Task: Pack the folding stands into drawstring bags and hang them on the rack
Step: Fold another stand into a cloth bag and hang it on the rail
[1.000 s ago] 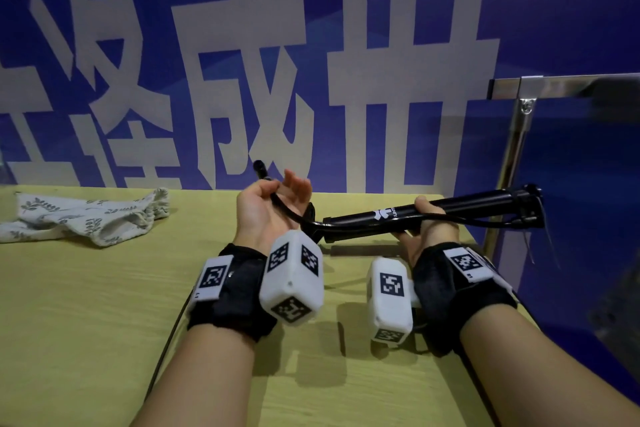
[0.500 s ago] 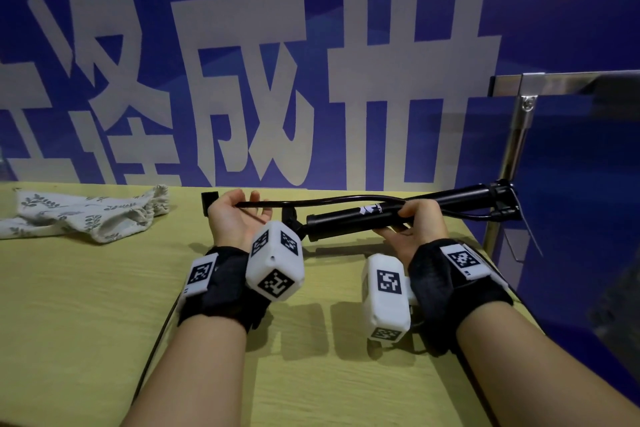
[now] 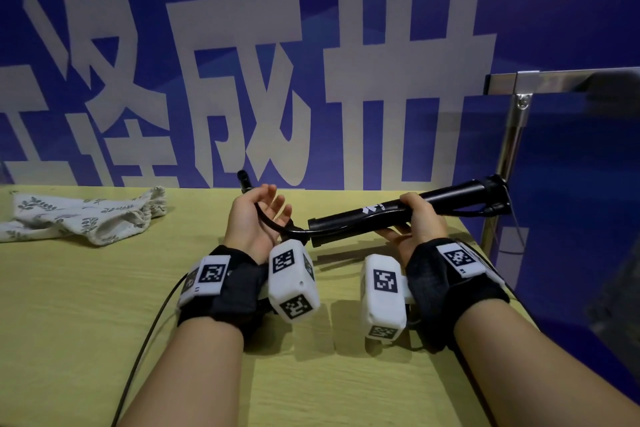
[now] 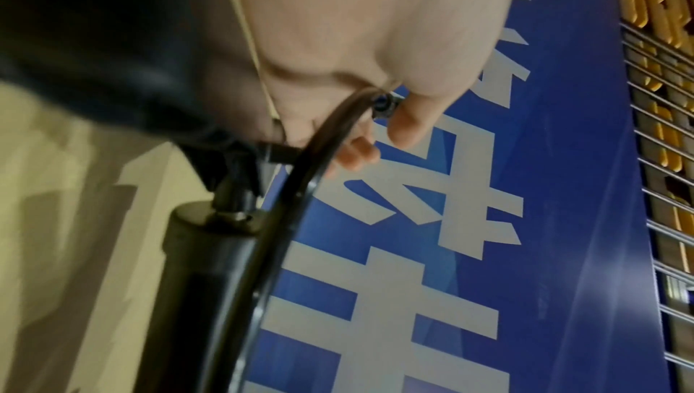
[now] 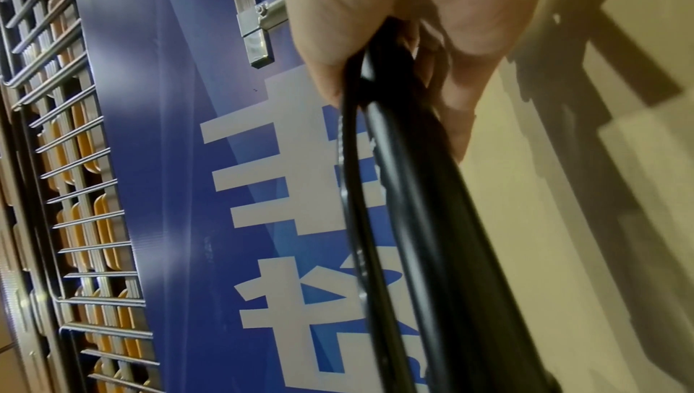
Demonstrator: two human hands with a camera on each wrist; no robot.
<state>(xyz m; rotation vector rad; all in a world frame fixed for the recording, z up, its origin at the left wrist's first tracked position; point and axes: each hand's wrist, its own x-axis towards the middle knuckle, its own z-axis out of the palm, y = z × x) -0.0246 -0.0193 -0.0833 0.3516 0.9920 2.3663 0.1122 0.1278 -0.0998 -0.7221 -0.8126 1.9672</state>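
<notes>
Left-hand fingers [image 3: 273,199]: loosely spread, palm up, with the thin black arm [image 3: 268,221] of the folding stand [image 3: 398,218] lying across the palm. The left-wrist view shows the thumb bearing on the arm near its tip; the grip is light, more a cradle than a clamp. Half a second ago this arm lay stretched out nearly level, its tip to the left of the palm; it now curves upward, its tip above the fingers near the banner [image 3: 346,62]. The left hand [image 3: 254,222] has rotated with it.

Right-hand fingers [image 3: 414,206]: wrapped firmly round the black tube of the stand at mid-length, trapping the thin legs against the tube, as the right-wrist view confirms. The right hand [image 3: 420,224] remains in much the same place; the tube is held clear above the worktop [image 3: 86,305], its far end close to the metal rack post [image 3: 509,149].

Assessment: the stand is being collapsed and is not yet compact. The drawstring bag [image 3: 86,218] lies flat on the worktop, well apart to the left, untouched. Packing and hanging both remain outstanding.
</notes>
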